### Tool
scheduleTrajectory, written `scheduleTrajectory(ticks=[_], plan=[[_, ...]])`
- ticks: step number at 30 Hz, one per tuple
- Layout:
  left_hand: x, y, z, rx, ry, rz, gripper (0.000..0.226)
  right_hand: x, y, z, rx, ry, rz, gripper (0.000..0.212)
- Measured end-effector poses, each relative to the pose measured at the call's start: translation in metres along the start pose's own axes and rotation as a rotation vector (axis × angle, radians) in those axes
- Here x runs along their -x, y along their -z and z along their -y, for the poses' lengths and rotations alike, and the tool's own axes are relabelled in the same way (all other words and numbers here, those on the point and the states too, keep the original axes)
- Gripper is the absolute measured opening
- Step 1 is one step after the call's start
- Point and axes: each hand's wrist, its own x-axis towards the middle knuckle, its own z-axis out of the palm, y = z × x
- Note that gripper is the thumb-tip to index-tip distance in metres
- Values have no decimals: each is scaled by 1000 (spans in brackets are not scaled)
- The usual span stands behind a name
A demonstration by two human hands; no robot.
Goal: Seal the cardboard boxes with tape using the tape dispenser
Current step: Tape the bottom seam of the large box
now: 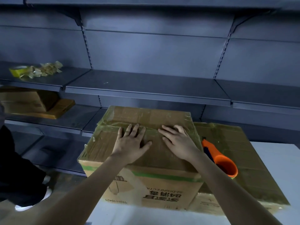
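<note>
A brown cardboard box (146, 184) with a green stripe and printed text stands in front of me, its flaps closed and a strip of clear tape (112, 124) running across the top seam. My left hand (131, 143) lies flat on the top, fingers spread over the tape. My right hand (178, 142) presses flat beside it on the same seam. An orange tape dispenser (222, 161) lies to the right on a lower, flatter cardboard box (243, 159), untouched by either hand.
Both boxes sit on a white table (276, 153). Grey metal shelving (146, 88) runs behind. On the left shelf lie a yellow tape roll (17, 71) and crumpled tape scraps (47, 69); more cardboard (32, 103) is below. A person in dark clothes (14, 168) stands at left.
</note>
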Motion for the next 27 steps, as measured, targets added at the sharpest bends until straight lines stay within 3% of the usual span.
scheduleTrajectory(ticks=[11,18,21,24,27], plan=[[21,8,-28,68,40,-55,64,24,8,-8,-187,88,-49,41],[15,14,-101,175,-211,-158,53,55,15,-21,-302,48,-83,43],[10,16,-130,218,-277,-211,47,77,17,-49,-292,-44,-247,41],[5,17,-156,247,-354,-180,45,102,17,-83,-266,-265,-354,29],[1,16,-180,282,-395,-108,43,122,9,-111,-226,-467,-178,24]])
